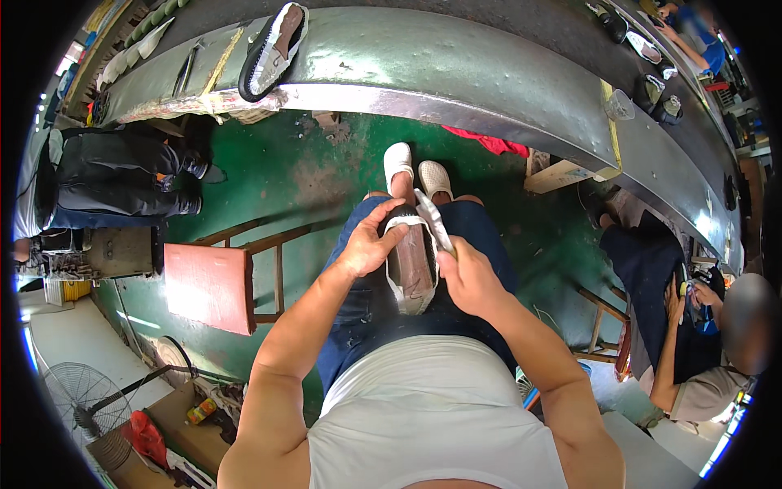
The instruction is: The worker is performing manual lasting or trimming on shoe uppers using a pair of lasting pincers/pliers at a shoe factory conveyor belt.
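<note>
Shoe (412, 269), one, gripped by left hand (373, 239), one pale curved piece (432, 218) grasped in right hand (471, 277)

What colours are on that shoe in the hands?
The shoe shows brown, white and black; head view.

The metal-covered bench (456, 49) arcs from ten to three o'clock, bearing a brown-and-white shoe (281, 50) at eleven; the green floor (305, 155) carries a red-topped stool (208, 285) near nine.

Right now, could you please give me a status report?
Left hand gripping the shoe. Right hand holding a pale slim piece beside it. Bench shoe beyond, out of the way.
</note>
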`<state>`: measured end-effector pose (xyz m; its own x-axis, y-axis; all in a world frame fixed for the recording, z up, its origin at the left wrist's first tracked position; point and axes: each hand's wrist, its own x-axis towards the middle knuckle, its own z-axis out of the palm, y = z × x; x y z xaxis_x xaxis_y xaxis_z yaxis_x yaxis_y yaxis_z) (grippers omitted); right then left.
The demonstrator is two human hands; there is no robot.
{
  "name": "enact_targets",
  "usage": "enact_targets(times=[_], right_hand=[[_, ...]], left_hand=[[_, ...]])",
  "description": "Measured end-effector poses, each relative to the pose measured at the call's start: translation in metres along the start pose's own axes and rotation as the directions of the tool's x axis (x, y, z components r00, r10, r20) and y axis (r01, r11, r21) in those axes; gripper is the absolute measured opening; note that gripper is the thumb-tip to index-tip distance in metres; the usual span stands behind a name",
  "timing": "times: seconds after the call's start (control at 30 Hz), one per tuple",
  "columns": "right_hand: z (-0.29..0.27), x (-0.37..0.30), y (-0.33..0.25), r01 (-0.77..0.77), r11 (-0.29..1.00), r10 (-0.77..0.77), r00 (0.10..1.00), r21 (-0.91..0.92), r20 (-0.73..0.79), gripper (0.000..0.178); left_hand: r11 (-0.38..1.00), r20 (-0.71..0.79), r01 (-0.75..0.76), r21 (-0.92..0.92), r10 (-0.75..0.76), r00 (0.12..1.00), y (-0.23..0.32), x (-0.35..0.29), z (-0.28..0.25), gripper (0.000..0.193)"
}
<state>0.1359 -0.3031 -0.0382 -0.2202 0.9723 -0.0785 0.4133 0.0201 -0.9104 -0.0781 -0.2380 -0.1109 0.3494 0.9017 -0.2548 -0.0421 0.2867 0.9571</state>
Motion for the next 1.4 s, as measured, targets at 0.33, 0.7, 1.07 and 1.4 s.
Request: enact_targets(times=[0.33, 0.7, 1.07, 1.4], right_hand=[[-0.005, 0.011, 0.018, -0.187, 0.971, 0.216, 0.955, -0.150, 0.204, 0.038], [-0.015, -0.023, -0.001, 0.065, 0.943, -0.027, 0.993, 0.327, -0.119, 0.033], [0.006, -0.034, 0.002, 0.220, 0.907, -0.229, 0.973, 0.360, -0.018, 0.034], [0.020, -0.033, 0.021, 0.275, 0.883, -0.271, 0.960, 0.380, -0.065, 0.032]], left_hand=[[0.996, 0.038, 0.081, 0.029, -0.082, 0.996, 0.004, -0.003, -0.005, 0.057], [0.609, 0.288, -0.682, 0.405, 0.623, 0.727, 0.063, -0.073, 0.030, 0.118], [0.507, 0.424, -0.718, 0.476, 0.583, 0.693, 0.042, -0.097, 0.035, 0.117], [0.544, 0.210, -0.703, 0.458, 0.702, 0.681, 0.012, -0.090, 0.053, 0.096]])
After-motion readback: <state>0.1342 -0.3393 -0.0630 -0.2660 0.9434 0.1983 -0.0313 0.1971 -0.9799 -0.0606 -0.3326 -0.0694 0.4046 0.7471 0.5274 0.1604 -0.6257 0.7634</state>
